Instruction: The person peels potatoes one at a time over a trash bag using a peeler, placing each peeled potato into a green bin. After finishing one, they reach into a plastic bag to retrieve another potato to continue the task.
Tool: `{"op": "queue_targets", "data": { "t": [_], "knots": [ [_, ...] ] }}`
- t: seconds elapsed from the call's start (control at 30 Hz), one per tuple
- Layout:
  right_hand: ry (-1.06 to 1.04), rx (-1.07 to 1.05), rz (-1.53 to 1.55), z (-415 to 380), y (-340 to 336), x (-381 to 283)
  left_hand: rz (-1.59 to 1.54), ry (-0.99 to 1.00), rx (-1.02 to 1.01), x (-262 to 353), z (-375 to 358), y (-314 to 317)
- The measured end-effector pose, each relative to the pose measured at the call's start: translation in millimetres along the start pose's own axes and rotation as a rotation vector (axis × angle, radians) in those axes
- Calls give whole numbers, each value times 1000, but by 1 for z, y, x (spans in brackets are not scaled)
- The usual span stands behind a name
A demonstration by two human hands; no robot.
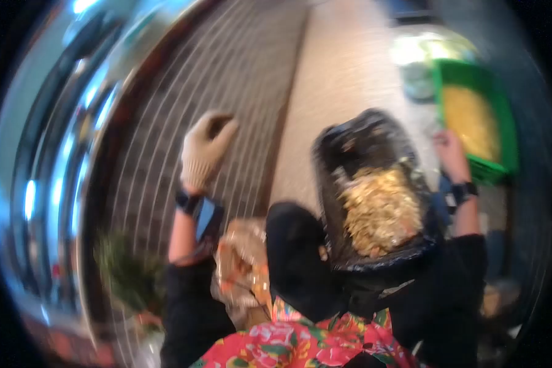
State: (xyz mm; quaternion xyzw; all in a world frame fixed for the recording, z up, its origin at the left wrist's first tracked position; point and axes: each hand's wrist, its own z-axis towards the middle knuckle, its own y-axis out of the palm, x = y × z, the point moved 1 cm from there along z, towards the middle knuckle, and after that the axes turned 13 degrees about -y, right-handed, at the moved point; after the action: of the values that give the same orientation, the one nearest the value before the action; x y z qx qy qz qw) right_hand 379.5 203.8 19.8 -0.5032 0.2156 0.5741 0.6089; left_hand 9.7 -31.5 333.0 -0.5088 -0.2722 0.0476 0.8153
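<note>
My left hand [207,150], in a cream knitted glove, is held over the brown slatted surface. Its fingers curve with the thumb apart, and nothing shows in them. My right hand [451,153] is bare and blurred, beside the near left edge of a green crate [507,141] with a yellow mass [470,119] inside. The right fingers look curled in; what they may hold cannot be made out. Between my arms, a black plastic-lined tray [343,144] stands tilted in view, with a heap of pale yellow chopped pieces [381,211] in its near part.
A clear bag with orange pieces [242,264] lies left of my dark-clad knee [297,245]. Green leafy stalks [129,270] are at the lower left. Brown slatted surface [221,67] and a pale floor strip [334,67] run away from me. A pale, shiny bundle [420,52] adjoins the crate.
</note>
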Motion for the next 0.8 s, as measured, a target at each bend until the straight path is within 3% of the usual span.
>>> {"op": "queue_targets", "data": {
  "t": [0.07,0.13,0.23,0.37,0.43,0.47,0.5,0.53,0.57,0.77,0.8],
  "knots": [
    [0,-40,-65,0,7,21,51,-99,59,-20,-41,-50],
    [8,-100,-53,0,12,49,-2,-434,-88,-40,-79,-83],
    [88,-182,-61,-1,21,62,-97,-606,19,-113,-140,-101],
    [246,-309,-76,-17,26,51,30,-806,-27,-214,-238,-57],
    [102,-310,-125,-24,26,95,52,-934,-114,-228,-284,-20],
    [255,-324,-80,-29,25,74,32,-678,-65,-276,-318,17],
    [218,-281,-151,-35,25,80,201,-1029,-411,-264,-324,20],
    [237,-342,-187,-39,22,86,258,-1091,-371,-286,-352,50],
    [257,-402,-224,-40,18,94,381,-1152,-469,-271,-356,58],
    [296,-457,-268,-71,21,66,376,-1229,-345,-309,-396,97],
    [261,-372,-192,-78,25,53,381,-1199,-299,-317,-395,95]
  ]
}}
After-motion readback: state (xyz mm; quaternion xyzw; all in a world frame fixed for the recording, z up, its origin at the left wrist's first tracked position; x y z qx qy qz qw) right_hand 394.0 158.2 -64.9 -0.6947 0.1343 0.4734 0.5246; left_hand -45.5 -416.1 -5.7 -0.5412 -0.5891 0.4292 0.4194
